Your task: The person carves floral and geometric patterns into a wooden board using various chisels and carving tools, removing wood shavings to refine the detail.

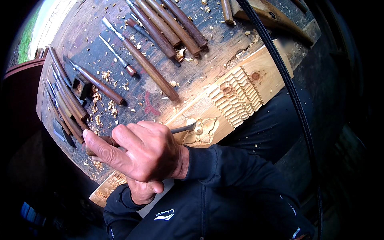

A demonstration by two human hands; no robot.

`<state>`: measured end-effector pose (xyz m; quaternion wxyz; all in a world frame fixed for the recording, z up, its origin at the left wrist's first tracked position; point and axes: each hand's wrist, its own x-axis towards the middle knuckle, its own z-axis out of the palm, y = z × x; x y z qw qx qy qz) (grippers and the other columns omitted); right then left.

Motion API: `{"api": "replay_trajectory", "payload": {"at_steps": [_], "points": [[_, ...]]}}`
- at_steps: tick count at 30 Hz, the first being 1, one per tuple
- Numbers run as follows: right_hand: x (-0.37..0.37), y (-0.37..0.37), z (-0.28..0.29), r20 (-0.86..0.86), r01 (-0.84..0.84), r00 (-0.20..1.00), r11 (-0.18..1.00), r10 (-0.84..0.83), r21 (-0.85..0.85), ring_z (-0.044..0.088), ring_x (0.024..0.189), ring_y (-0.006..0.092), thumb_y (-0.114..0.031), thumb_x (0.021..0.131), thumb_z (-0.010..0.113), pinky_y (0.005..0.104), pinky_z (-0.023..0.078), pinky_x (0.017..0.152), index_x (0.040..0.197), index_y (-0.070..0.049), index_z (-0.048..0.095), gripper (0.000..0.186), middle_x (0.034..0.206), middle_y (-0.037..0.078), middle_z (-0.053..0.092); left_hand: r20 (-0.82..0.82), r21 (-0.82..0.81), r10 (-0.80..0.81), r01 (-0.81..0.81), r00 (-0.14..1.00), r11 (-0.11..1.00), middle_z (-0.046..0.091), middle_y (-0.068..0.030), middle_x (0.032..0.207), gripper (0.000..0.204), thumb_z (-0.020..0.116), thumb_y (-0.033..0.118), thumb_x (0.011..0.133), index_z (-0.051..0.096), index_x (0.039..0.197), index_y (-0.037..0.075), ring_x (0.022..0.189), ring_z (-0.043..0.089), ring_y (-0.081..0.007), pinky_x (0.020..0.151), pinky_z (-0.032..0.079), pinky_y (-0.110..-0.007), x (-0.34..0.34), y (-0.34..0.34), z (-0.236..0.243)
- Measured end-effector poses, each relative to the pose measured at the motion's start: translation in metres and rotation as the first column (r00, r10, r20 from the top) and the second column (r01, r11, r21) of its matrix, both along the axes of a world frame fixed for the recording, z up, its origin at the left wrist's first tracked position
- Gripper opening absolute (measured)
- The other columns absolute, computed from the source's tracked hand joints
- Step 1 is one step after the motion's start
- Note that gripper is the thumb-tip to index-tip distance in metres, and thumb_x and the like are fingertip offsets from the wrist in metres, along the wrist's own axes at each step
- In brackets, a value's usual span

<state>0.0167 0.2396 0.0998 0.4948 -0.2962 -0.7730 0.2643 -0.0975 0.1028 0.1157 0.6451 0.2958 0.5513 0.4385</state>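
Steel chisel point(183, 129) clasped, the curled right hand point(146, 154) overlaps the left hand point(142, 193), whose grip is unclear.

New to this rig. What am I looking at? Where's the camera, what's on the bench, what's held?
There is no robot: these are a person's bare hands. The single picture comes from a wide fisheye camera on the person's head, looking down, so straight edges bend near the rim. The right hand grips a chisel, its metal end at a carved flower on a pale board. The left hand is below it, partly hidden; I can't tell what it holds. On the bench lie wooden-handled tools and shavings. A black cable crosses the view at right.
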Motion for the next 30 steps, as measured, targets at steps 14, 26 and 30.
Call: {"api": "replay_trajectory", "payload": {"at_steps": [14,26,30], "points": [[-0.002,0.000,0.000,0.017,0.006,1.000,1.000,-0.006,-0.004,0.058,0.059,0.0175,-0.019,0.097,0.069,0.0332,0.046,0.049,0.145,0.005,0.071,0.053,0.078,0.006,0.053,0.003,-0.013,-0.024,0.024,1.000,1.000,0.048,-0.0122,0.169,0.121,0.090,0.068,0.089,0.033,0.174,0.002,0.154,0.052,-0.0292,0.127,0.042,-0.044,0.005,-0.001,-0.004],[0.005,-0.001,0.001,0.021,-0.032,0.999,0.999,0.032,-0.018,0.057,0.059,0.0176,-0.022,0.097,0.068,0.0331,0.046,0.050,0.149,0.007,0.068,0.060,0.079,0.008,0.055,-0.133,0.080,0.043,-0.033,0.990,0.996,0.053,-0.0136,0.153,0.125,0.091,0.073,0.085,0.036,0.170,0.000,0.140,0.058,-0.0273,0.115,0.048,-0.046,0.004,0.002,-0.008],[0.007,0.000,0.005,-0.021,-0.075,0.997,0.997,0.075,-0.014,0.058,0.061,0.0179,-0.024,0.098,0.068,0.0327,0.047,0.051,0.150,0.007,0.068,0.061,0.080,0.009,0.056,-0.108,0.127,0.059,-0.045,0.992,0.991,0.053,-0.0155,0.154,0.125,0.090,0.074,0.087,0.034,0.170,0.000,0.138,0.059,-0.0288,0.114,0.048,-0.046,0.005,-0.004,-0.015]]}}
